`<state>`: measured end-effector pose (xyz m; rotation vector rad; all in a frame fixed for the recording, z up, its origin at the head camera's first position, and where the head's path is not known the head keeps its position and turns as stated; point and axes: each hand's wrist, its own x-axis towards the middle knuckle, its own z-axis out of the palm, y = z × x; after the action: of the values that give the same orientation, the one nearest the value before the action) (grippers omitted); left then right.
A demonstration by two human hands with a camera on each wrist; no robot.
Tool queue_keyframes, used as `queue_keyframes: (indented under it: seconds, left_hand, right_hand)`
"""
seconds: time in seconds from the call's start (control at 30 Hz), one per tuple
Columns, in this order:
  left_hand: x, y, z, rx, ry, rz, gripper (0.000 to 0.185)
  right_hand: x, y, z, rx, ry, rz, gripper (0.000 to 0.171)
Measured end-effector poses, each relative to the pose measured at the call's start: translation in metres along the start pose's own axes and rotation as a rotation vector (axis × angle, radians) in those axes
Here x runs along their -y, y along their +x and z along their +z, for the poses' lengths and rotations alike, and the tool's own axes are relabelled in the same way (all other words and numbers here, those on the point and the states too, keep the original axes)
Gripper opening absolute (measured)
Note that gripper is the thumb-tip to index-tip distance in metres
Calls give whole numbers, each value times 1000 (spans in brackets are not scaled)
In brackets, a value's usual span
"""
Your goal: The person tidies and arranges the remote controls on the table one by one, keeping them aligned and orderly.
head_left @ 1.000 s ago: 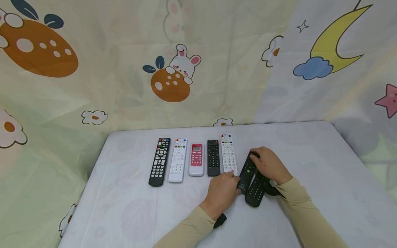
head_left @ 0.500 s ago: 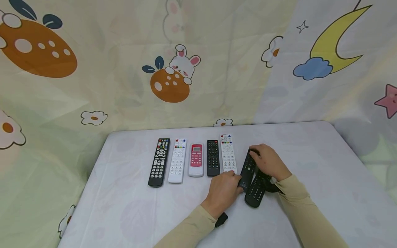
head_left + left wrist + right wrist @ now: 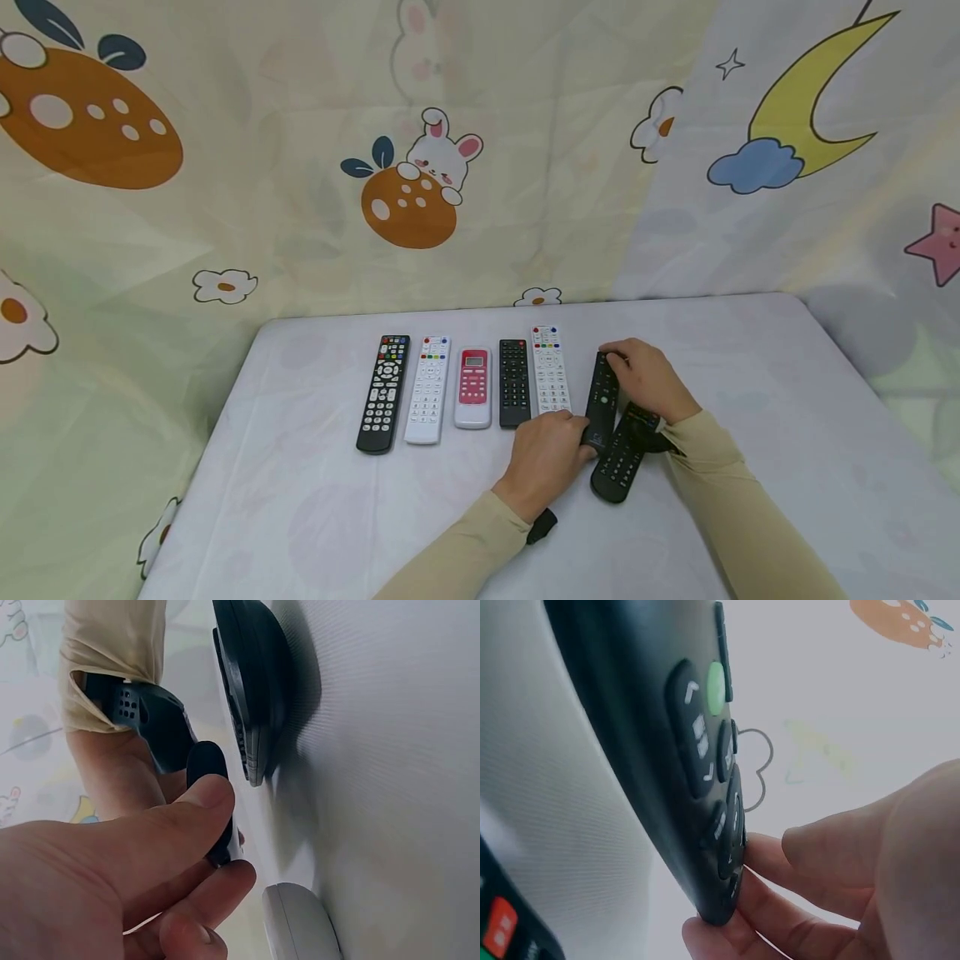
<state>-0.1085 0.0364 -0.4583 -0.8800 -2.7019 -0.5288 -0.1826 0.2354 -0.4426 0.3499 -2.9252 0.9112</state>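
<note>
Both hands hold one black remote control, tilted slightly in the head view. My left hand pinches its near end, thumb on one side and fingers on the other, as the left wrist view shows. The fingers of my right hand curl at its far end; in the right wrist view the held remote stands a little above the cloth. A second black remote control lies slanted just to its right, partly under the right wrist. On the left, a white remote control has its near end hidden by the left hand.
Left of the hands, a row on the white cloth holds a small black remote, a white-and-red remote, a white remote and a long black remote. A patterned curtain hangs behind the table.
The held black remote has shifted away from me and a little right, turning more upright. Both hands have moved with it. The second black remote beside it has barely changed place.
</note>
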Motion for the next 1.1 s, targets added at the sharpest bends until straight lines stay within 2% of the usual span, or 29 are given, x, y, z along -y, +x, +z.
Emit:
queue_keyframes:
  seconds: [0.23,0.5,1.1]
  left_hand:
    - [-2,4,1,-16,4,5,22]
    - [0,9,2,-16,-14,-25,20]
    - [-2,23,10,-20,32,-67,24]
  right_hand:
    - [-1,7,0,-1,-3,2,33]
    - [2,16,-1,1,-1,5,34]
    - [-5,39,7,93,-12,29,35]
